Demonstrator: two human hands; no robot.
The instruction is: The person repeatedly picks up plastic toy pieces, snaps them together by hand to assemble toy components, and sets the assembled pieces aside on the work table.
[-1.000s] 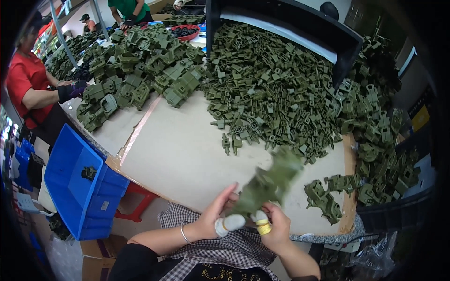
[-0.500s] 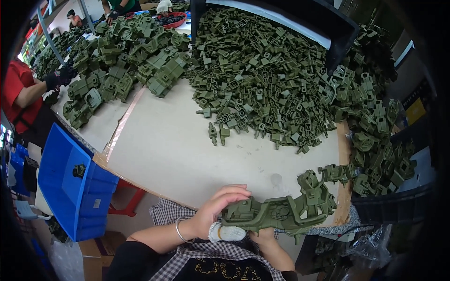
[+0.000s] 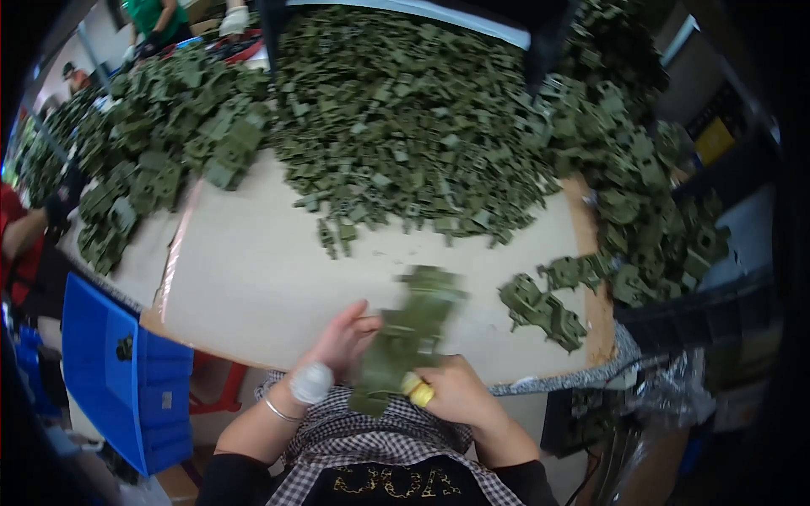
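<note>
A long olive-green plastic toy vehicle body, smeared by motion, is tilted lengthwise above the near table edge. Closed around its right side is my right hand, with yellow tape on one finger. My left hand is beside the body's left edge, fingers stretched out and slightly blurred; whether it touches the body I cannot tell. A round white covering shows on that hand near the wrist. To the right, another green moulded vehicle part lies on the table.
A large heap of small green parts covers the table's far middle. Bigger green parts pile at the left, more at the right. A blue bin stands at the lower left. Co-workers are at the left and far left.
The vehicle body has swung from lying crosswise to pointing away from me, moving left. My right hand has come out from beneath it. The other part stays on the table. My view has shifted.
</note>
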